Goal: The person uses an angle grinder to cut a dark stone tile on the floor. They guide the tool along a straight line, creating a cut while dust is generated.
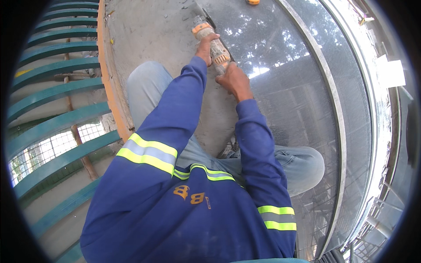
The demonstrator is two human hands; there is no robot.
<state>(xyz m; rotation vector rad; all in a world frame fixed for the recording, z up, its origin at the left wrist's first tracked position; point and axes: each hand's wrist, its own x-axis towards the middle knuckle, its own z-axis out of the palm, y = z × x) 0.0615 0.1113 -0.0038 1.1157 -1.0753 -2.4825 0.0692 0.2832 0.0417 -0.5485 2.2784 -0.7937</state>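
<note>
One left hand (205,47), one right hand (235,81) on one power tool (218,51)

The grey floor (144,39) is dusty and looks like concrete. An orange strip (109,79) borders its left edge, and close to this edge lies one small yellow scrap (112,41). Toward the far edge lie some little grey crumbs (184,18).

Tool (216,47) looks plastic, matt and dust-caked; floor (142,30) is rough, matt, cement-like; dark pane (272,37) is smooth and glossy, glass or polished stone unclear; strip (340,125) looks dull metal; slats (83,63) carry smooth teal paint; jacket (182,103) is matt cloth with shinier reflective bands (149,152); jeans (147,87) are faded, matt denim.
</note>
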